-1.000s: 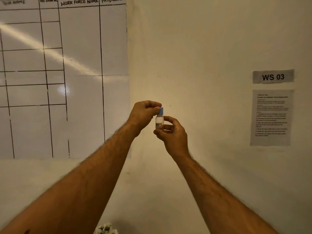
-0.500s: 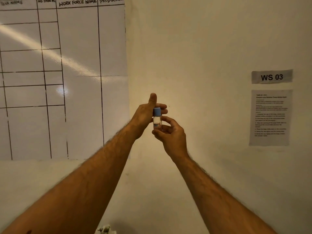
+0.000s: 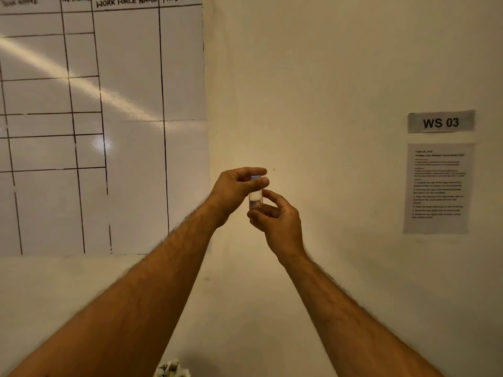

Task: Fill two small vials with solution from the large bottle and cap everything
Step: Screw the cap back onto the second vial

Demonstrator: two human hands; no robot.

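A small vial (image 3: 255, 198) was held upright in mid-air at chest height, in front of a cream wall (image 3: 313, 77). It was clear-walled, its upper body looking pale and whitish, with a small label bearing reddish and blue marks low on the side; the print was too small to read. A light blue cap (image 3: 255, 177) sat on top of it.

The right hand (image 3: 277, 221) gripped the vial's body from below and behind, thumb and fingertips closed around the lower half. The left hand (image 3: 236, 191) was curled over the top, its thumb and forefinger pinching the blue cap, so that most of the cap was hidden. Both forearms reached up from the bottom corners of the view.

On the wall to the left hung a whiteboard (image 3: 130, 131) ruled into a grid, with headings including "WORK FORCE NAME". To the right a grey sign (image 3: 441, 122) read "WS 03", and just below it a printed sheet (image 3: 436, 189) was stuck up, its text too fine to make out. At the bottom edge something white and leafy (image 3: 171, 370) showed, too cut off to identify
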